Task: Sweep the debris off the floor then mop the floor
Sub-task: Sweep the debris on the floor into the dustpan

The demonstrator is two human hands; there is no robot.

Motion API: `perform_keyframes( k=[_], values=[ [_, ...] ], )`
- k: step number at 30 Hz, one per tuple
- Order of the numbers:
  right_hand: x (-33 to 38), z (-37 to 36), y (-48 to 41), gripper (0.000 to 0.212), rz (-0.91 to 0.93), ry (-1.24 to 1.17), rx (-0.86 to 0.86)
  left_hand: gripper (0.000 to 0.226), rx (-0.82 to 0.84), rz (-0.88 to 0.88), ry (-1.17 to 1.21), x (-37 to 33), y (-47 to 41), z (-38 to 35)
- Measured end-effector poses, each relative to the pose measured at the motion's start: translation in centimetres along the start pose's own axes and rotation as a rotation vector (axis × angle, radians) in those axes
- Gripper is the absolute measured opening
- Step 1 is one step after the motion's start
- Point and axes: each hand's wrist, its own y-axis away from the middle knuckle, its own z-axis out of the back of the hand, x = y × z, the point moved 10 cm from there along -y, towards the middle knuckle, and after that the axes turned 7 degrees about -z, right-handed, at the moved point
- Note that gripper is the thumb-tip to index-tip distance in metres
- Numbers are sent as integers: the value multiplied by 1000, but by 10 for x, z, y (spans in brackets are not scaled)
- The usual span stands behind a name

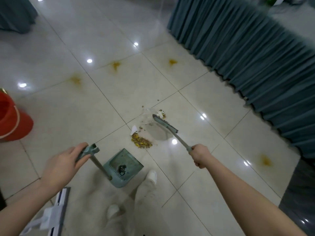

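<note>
While right hand (200, 155) grips broom (164, 124), debris (141, 143) lies just beyond dustpan (132, 161) lip.

The red bucket (18, 123) was cut off by the left edge, and the blurred mop (49, 215) by the bottom edge. On the broom (166, 124) the bristles were smeared, and its handle end was hidden inside the right hand (200, 155). The debris (141, 143) was too small to identify, as was the dark lump in the dustpan (131, 159).

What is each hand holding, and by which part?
The left hand holds the dustpan by the grip atop its pole; the right hand holds the broom by the upper end of its handle.
</note>
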Motion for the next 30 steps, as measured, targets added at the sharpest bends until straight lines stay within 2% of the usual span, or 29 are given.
perform_keyframes(
  k=[6,11,14,18,22,28,30],
  values=[
    [71,46,-79,24,7,-90,-17,31,20,73,-52,-10,-27,0],
    [139,86,-146,10,75,-43,-15,55,56,72,-90,-16,-68,-13],
    [181,99,-184,5,132,22,-1,61,31,39,-137,-26,-95,-17],
    [218,91,-221,27,146,41,58,57,28,9,-216,-30,-118,-18],
    [228,54,-225,28,135,71,109,46,27,8,-251,-33,-127,-17],
    [195,-7,-175,17,163,164,130,48,82,50,-182,-17,-115,-25],
    [179,-22,-153,19,179,205,138,48,77,43,-176,-15,-106,-23]
  ],
)
